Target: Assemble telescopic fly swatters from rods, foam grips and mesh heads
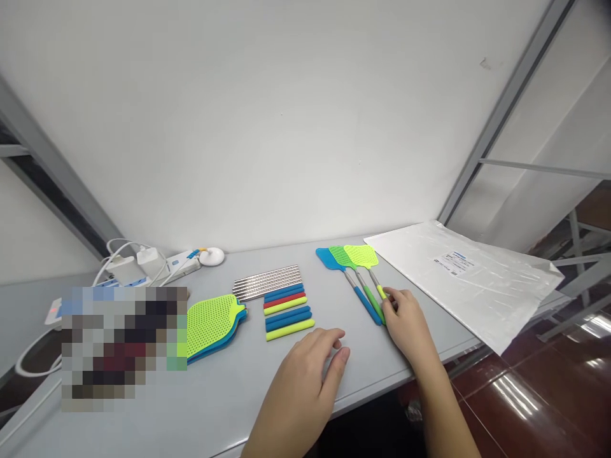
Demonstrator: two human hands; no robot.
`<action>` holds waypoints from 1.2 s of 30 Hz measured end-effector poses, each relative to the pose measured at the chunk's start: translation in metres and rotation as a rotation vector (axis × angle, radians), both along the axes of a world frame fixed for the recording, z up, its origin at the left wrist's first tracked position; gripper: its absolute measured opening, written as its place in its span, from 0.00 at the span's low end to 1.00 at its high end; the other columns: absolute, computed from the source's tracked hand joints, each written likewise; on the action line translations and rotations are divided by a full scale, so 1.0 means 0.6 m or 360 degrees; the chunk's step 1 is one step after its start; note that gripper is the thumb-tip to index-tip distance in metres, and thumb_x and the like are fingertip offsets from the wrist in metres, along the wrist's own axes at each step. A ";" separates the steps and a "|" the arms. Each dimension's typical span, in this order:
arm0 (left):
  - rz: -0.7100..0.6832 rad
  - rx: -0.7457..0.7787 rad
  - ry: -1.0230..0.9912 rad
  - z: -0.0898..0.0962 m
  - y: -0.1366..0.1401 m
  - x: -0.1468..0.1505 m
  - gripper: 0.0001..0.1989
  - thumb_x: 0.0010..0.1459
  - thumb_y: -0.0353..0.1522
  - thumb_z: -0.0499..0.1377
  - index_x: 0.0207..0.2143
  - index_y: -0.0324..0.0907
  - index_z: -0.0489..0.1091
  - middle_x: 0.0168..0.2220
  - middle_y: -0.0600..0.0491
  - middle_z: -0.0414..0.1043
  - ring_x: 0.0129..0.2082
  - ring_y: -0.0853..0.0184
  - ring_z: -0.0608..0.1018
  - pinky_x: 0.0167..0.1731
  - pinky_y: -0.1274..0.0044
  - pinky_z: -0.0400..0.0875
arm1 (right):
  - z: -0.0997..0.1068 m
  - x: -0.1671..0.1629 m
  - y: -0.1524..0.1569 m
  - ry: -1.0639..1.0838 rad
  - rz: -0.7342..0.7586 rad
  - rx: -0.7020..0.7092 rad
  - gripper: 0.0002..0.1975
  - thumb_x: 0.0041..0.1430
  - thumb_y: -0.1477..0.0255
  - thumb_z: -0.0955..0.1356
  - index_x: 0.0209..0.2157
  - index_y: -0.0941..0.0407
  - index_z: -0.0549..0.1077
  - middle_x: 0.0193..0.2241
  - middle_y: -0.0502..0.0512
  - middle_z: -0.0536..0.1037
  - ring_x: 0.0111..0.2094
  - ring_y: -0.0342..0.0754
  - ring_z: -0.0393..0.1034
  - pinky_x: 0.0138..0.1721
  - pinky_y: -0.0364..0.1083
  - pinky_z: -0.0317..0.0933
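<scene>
My right hand (402,317) is closed on the handle of a yellow fly swatter (363,256), the rightmost of three lying in an overlapping fan. Beside it are a green fly swatter (342,256) and a blue fly swatter (328,257), each with a metal shaft and coloured grip. My left hand (305,375) hovers over the front of the table, thumb and fingers apart, holding nothing. Just beyond it lie loose handle grips (289,321) in blue, red and yellow. A row of metal rods (267,282) sits behind them. Left of these is a stack of swatter heads (210,324), yellow on top.
On the right, a white plastic mailer bag (458,273) with a label overhangs the edge of the grey table (229,407). Chargers and cables (150,261) occupy the back left, near a round white device (211,256). A pixelated patch hides part of the left side.
</scene>
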State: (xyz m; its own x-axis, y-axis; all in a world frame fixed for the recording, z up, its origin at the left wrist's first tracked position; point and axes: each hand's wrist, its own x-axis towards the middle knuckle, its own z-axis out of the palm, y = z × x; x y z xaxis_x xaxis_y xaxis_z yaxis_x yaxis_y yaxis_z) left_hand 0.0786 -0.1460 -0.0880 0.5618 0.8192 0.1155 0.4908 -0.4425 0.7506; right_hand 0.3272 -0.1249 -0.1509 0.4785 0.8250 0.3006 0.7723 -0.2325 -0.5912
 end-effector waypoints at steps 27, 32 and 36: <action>0.0147 0.0018 0.0080 -0.007 0.009 -0.011 0.19 0.67 0.44 0.47 0.54 0.51 0.68 0.53 0.53 0.72 0.53 0.60 0.73 0.53 0.67 0.68 | -0.008 -0.031 -0.087 -0.0343 0.0140 0.0068 0.21 0.67 0.65 0.58 0.57 0.56 0.68 0.55 0.58 0.73 0.60 0.54 0.60 0.59 0.57 0.53; 0.0144 0.0039 0.0062 -0.005 0.013 -0.011 0.19 0.68 0.44 0.47 0.53 0.48 0.69 0.53 0.50 0.72 0.53 0.59 0.73 0.53 0.65 0.67 | -0.003 -0.040 -0.080 -0.0364 0.0074 -0.0126 0.29 0.67 0.57 0.57 0.62 0.58 0.62 0.60 0.60 0.68 0.64 0.55 0.55 0.62 0.58 0.48; 0.0102 0.0068 0.0041 -0.007 0.011 0.004 0.18 0.68 0.42 0.47 0.52 0.48 0.69 0.52 0.51 0.72 0.53 0.59 0.73 0.53 0.66 0.68 | 0.003 -0.045 -0.067 -0.0350 -0.0038 -0.0342 0.42 0.62 0.47 0.56 0.65 0.66 0.54 0.65 0.67 0.58 0.68 0.60 0.45 0.64 0.62 0.39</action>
